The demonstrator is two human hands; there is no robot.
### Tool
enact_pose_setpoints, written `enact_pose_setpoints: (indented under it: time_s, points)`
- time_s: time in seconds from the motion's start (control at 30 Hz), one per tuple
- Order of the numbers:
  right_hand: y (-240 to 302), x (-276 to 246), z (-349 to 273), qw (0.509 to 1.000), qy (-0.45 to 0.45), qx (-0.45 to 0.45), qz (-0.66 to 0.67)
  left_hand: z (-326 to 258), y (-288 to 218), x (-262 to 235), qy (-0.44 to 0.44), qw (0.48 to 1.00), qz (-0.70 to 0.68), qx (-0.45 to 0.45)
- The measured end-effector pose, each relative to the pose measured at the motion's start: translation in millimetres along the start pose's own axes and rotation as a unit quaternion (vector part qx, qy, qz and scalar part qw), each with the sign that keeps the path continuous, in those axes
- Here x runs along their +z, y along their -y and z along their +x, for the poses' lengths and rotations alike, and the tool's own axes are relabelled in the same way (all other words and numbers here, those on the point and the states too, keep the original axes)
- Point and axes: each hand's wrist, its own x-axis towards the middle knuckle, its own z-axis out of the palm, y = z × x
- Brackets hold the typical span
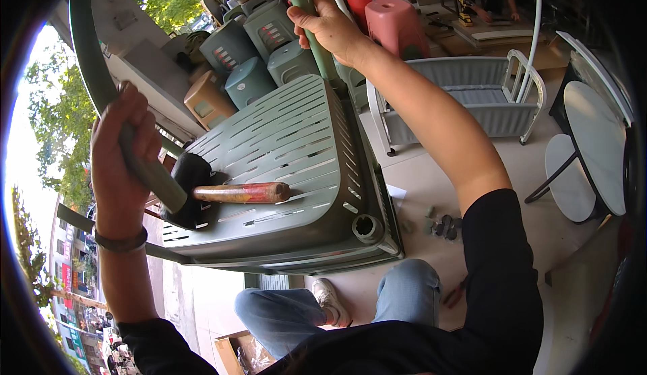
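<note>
Curved tube [87,58], mallet [236,194] on rack [290,132], stools [253,82] beyond

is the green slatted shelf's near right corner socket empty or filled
Empty: the round green plastic socket shows an open hole, nothing standing in it.

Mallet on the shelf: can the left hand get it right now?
Probably not as is: the left hand is closed around a green tube, whose end overlaps the mallet head in view. The handle looks uncovered, so a freed hand likely could.
</note>
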Motion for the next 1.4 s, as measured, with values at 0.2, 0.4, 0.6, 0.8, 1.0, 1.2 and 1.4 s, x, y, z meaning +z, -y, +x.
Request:
enact_pose_setpoints:
  time_s: [0.2, 0.4, 0.6, 0.8, 1.0, 1.2, 1.4]
  points:
    - [10.3, 7.4, -6.3, 0.997, 0.059, 0.030, -0.044, 94.9, 21.5, 3.9, -0.117, 0.979, 0.105, 0.127]
    - [6.3, 9.2, -2.0, 0.998, 0.059, 0.014, -0.035, 165.7, 22.0, 30.4, -0.121, 0.972, 0.117, 0.165]
    - [6.1, 5.9, 0.4, 0.998, 0.063, -0.010, -0.019, 186.8, 32.9, 55.6, -0.185, 0.949, 0.163, 0.197]
    - [11.2, -6.3, -0.8, 0.992, 0.125, -0.005, -0.014, 198.8, 38.4, 60.9, -0.214, 0.946, 0.186, 0.160]
    - [0.1, -17.3, -0.1, 0.996, 0.077, -0.038, 0.036, 207.2, 52.1, 72.4, -0.137, 0.957, 0.148, 0.208]
    - [-4.0, -19.4, 0.2, 0.995, 0.041, -0.005, 0.094, 213.5, 52.0, 82.2, -0.126, 0.945, 0.241, 0.183]
    - [-8.8, -1.0, 3.1, 0.996, 0.061, 0.021, -0.061, 236.7, 42.8, 47.3, -0.174, 0.940, 0.258, 0.141]
